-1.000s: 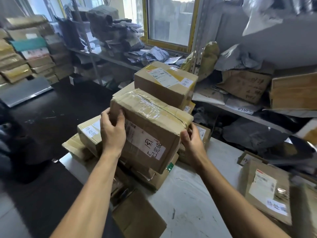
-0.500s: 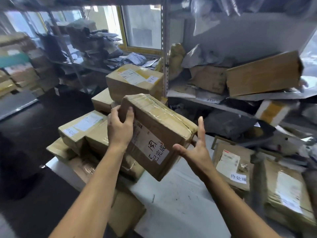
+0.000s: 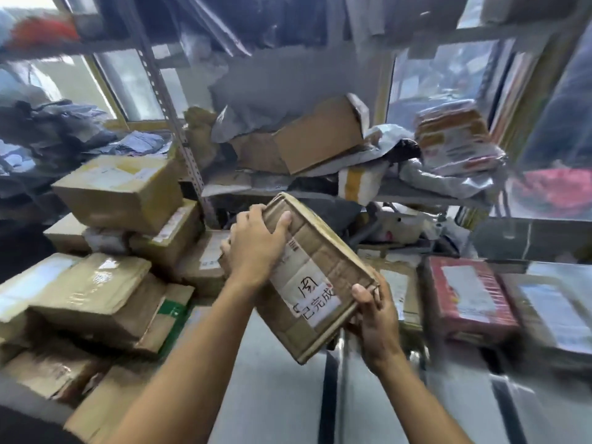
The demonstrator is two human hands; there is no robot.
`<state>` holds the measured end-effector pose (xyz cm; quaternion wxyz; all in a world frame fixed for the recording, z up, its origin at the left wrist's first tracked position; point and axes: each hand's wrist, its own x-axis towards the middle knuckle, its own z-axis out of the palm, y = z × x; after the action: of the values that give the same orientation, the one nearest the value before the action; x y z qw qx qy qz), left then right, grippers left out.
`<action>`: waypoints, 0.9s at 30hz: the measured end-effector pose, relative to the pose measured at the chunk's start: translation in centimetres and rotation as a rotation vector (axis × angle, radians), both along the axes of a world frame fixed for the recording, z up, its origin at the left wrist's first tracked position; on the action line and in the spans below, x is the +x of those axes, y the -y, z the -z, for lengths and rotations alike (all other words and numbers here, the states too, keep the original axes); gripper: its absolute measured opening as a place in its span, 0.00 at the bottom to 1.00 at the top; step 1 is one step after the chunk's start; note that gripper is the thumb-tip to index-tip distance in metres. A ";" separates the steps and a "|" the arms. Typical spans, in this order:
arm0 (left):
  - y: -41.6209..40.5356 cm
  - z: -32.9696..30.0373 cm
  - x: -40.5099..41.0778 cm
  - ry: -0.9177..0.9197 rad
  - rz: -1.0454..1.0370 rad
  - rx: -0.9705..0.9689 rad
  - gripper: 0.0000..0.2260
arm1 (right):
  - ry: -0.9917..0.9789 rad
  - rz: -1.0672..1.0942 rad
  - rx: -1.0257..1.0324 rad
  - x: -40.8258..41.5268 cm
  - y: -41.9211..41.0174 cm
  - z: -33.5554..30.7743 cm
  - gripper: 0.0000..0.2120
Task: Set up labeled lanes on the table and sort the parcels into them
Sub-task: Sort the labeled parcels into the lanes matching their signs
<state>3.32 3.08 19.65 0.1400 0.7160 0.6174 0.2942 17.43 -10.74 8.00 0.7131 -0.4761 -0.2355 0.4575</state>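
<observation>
Both hands grip tilted parcel (image 3: 315, 277) (handwritten label) above table (image 3: 278, 395): left hand (image 3: 256, 248), right hand (image 3: 373, 318).

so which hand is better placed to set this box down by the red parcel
Right, probably. The right hand grips the box at its lower corner, nearest the red parcel; the left hand holds the far top edge.

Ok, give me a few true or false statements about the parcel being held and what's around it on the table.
1. Both hands hold the cardboard parcel. True: left hand, right hand.
2. The held parcel rests flat on the table. False: it is tilted, off the table.
3. A white label with handwriting faces the camera. True.
4. The red box is left of the parcel. False: it lies to its right.
5. Stacked boxes stand at left. True.
</observation>
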 end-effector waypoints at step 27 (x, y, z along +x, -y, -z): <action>7.3 10.2 12.4 1.004 0.622 -0.873 0.40 | -0.221 0.586 -0.108 8.5 8.2 1.5 0.27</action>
<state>15.67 -4.26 9.43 0.7555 0.5162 0.3080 0.2604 25.95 -18.89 6.55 0.8094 -0.5084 0.0150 0.2935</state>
